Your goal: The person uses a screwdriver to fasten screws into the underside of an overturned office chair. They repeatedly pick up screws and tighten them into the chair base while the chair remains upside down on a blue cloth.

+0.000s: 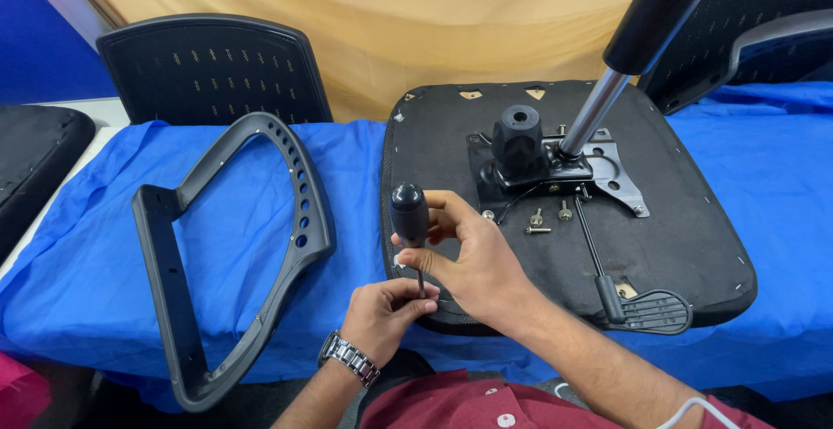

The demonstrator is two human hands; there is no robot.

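Both hands meet at the near edge of an upturned black fabric-covered chair seat [555,255] in the head view, the only view here. The right hand [473,260] is curled around the black rounded handle of a screwdriver [409,216], thumb and fingers closed on it, holding the tool upright. The left hand [382,312], with a silver metal wristwatch [350,358] on its wrist, pinches the thin steel shaft low down, close to the tip. The tip itself is hidden behind the fingers, so what it sits in cannot be told.

The seat lies underside up on a bench draped in bright blue cloth [234,247]. Bolted to its middle is a black metal tilt mechanism plate [555,173] with a chrome gas-lift cylinder [599,104] rising toward the upper right. Three small silver screws [548,219] lie loose on the seat just in front of the plate, near the right hand. A black plastic lever paddle [646,310] rests at the seat's near right edge.

To the left, well apart from the seat, lies a dark grey curved plastic armrest frame with a row of holes [252,247]. A black perforated chair backrest [217,69] stands behind it.

Judging from this grip, good work calls for keeping the shaft square to the seat, pressing straight down through the handle, and letting the lower fingers only steady the tip so it does not slip.
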